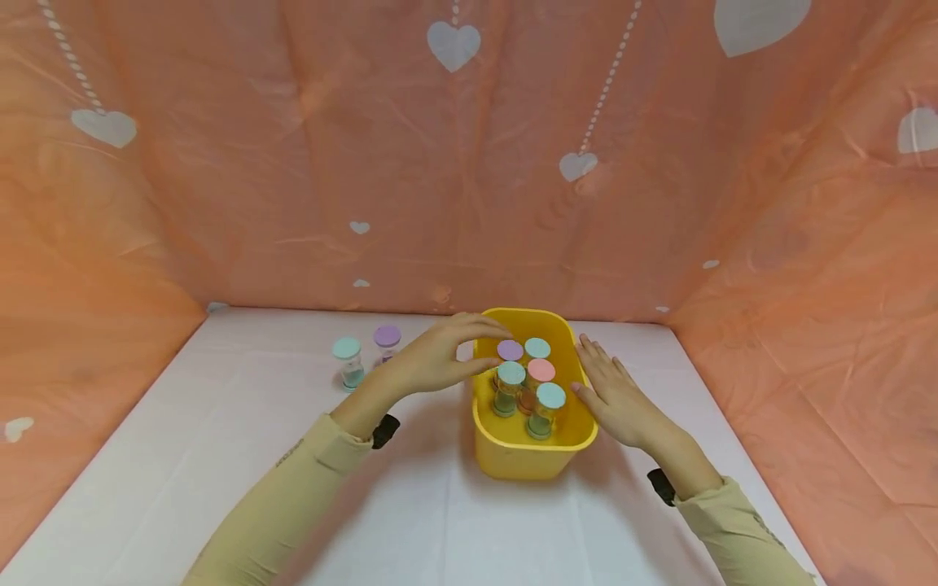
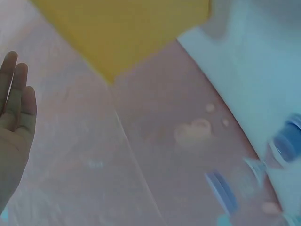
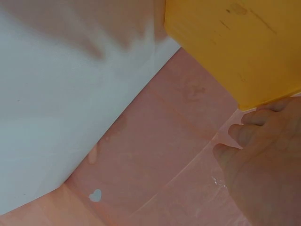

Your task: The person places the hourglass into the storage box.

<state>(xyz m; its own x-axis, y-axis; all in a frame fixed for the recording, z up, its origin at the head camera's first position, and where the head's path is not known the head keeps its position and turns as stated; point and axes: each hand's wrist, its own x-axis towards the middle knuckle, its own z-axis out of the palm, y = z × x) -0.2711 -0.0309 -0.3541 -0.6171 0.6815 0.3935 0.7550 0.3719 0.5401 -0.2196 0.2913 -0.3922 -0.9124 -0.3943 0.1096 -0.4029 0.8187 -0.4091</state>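
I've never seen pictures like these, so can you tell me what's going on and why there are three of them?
A person wears three cameras: one on the head, one on each wrist. The big picture is the head view, looking down at a white table inside a pink tent with hearts. A yellow bin holds five little sand timers with coloured caps. Two more timers stand on the table to the left. The left hand reaches over the bin's edge; whether it has a grip on a timer, I cannot tell. The right hand rests flat against the bin. The wrist pictures show the bin close up.

Peach heart-print backdrop (image 1: 454,203), white-covered table (image 1: 220,456), soft light
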